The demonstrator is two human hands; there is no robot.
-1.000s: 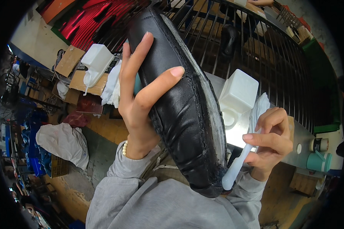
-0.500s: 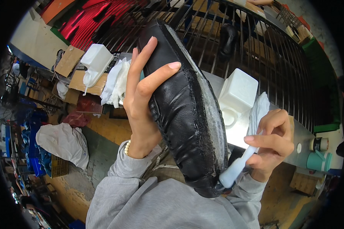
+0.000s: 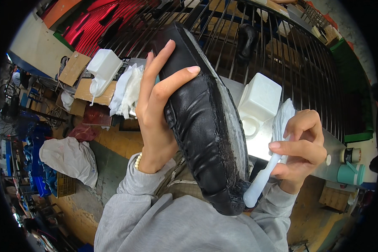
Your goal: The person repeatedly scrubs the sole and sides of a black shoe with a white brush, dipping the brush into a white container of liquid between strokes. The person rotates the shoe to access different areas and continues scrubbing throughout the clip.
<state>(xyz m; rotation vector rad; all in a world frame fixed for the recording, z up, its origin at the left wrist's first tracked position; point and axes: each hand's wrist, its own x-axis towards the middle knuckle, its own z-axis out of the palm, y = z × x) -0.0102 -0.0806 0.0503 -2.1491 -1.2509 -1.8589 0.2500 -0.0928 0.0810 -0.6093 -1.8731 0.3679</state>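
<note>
My left hand [image 3: 155, 113] is closed round a black leather shoe upper [image 3: 197, 122], which stands tilted with its toe towards me. Along its bottom edge, on the right side, runs a pale grey, chalky strip. In my right hand [image 3: 302, 145] is a whitish-handled brush [image 3: 260, 182], pinched between thumb and fingers. Its dark end meets the lower edge of the shoe near the toe, where the bristles are hard to tell from the black leather. A folded white cloth [image 3: 282, 122] is also held by the right hand's fingers, above the handle.
Beyond the shoe lies a rack of metal bars [image 3: 298, 71] with another dark shoe [image 3: 248, 42] on it. White plastic containers [image 3: 260, 94] [image 3: 103, 65] stand on both sides. White gloves or cloths [image 3: 128, 90] hang at left. A turquoise pot [image 3: 349, 174] sits at right.
The brush has shifted slightly right and turned more upright, its dark end now higher on the edge near the toe. My right hand moved a little right. The left grip stays the same.
</note>
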